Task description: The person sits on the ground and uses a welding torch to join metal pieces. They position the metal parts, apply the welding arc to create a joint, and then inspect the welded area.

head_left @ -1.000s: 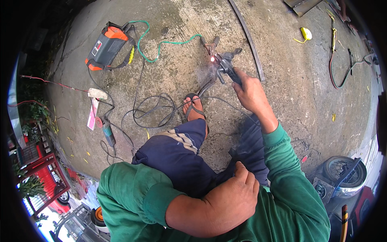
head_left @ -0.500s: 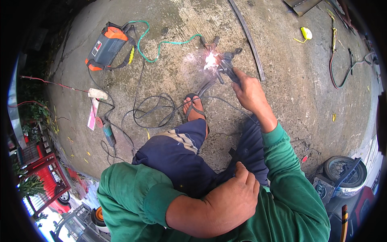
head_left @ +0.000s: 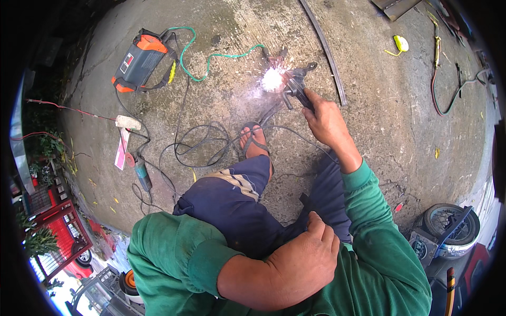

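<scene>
My right hand [head_left: 324,118] grips a black tool [head_left: 300,89]; at its far end a white glare with flying sparks [head_left: 274,79] hides part of the dark metal pieces [head_left: 304,68]. A clamp [head_left: 282,52] on a green cable lies just beyond the glare. My left hand [head_left: 300,255] is bent across my lap, fingers curled; what they hold, if anything, is hidden. My sandalled foot [head_left: 250,139] is below the sparks, beside a dark metal piece [head_left: 270,110].
An orange-and-grey welding machine [head_left: 139,60] sits upper left, with coiled cables [head_left: 200,147], an angle grinder [head_left: 142,174] and a white block [head_left: 126,122] nearer. A long bar [head_left: 321,47], yellow tape measure [head_left: 400,45] and hose [head_left: 437,100] lie right; a wheel [head_left: 450,224] is lower right.
The small glowing spot has grown into a bright white burst with sparks and faint smoke. Both my hands stay nearly in place.
</scene>
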Available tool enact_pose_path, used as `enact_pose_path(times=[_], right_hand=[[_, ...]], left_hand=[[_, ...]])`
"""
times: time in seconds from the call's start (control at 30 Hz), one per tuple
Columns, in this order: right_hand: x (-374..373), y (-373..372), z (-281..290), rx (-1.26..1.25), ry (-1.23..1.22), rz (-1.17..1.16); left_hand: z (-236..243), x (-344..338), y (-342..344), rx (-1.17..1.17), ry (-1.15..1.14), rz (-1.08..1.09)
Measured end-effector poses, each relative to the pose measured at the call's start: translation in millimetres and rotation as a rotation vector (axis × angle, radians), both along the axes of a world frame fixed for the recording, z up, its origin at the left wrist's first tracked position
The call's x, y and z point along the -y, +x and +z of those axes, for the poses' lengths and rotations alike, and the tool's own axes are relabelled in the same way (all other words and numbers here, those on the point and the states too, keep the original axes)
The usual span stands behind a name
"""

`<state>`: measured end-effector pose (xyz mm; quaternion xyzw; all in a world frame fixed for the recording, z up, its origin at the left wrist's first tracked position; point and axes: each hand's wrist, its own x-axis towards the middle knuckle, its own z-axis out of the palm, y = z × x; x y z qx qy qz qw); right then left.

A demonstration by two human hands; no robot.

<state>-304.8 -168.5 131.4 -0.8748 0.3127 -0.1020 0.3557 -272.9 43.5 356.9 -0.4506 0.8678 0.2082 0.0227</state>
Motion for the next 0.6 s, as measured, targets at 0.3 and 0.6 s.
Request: enact_pose_path(times=[0.3, 0.6], right_hand=[[-0.9, 2.2, 3.3, -0.023, 0.003, 0.005], [-0.7, 2.8, 1.4, -0.032, 0.012, 0.001]], left_hand=[[-0.8, -0.4, 0.1, -0.001, -0.002, 0.003], [-1.1, -0.6, 0.6, 0.001, -0.003, 0.007]])
